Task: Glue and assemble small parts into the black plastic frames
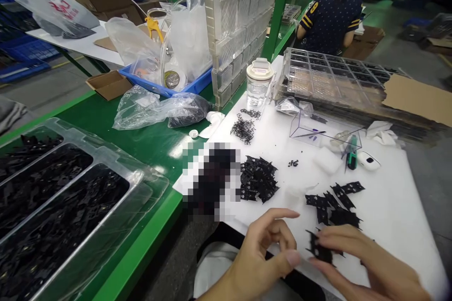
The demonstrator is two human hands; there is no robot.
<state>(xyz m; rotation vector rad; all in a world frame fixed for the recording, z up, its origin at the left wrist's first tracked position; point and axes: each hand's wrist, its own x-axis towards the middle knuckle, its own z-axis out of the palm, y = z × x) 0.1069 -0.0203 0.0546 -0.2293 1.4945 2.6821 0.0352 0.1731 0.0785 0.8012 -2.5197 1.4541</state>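
Near the front edge of the white table my right hand (pixel 367 258) pinches a flat black plastic part (pixel 320 249) with small prongs between thumb and fingers. My left hand (pixel 268 249) is just left of it, fingers curled but apart, with nothing visible in them. Beyond the right hand lies a loose group of similar black parts (pixel 341 216). A denser pile of black parts (pixel 259 178) sits farther left. Behind that pile are small thin black pieces (pixel 243 129), and a few tiny black bits (pixel 293 163) are scattered to its right.
At left stands a clear divided tray (pixel 136 181) full of black parts. The white table (pixel 395 197) also bears a clear box (pixel 310 134), a green cutter (pixel 352 153), a white mouse-shaped object (pixel 368 162) and a lidded cup (pixel 259 84). Stacked trays (pixel 339 80) and another person (pixel 332 14) are behind.
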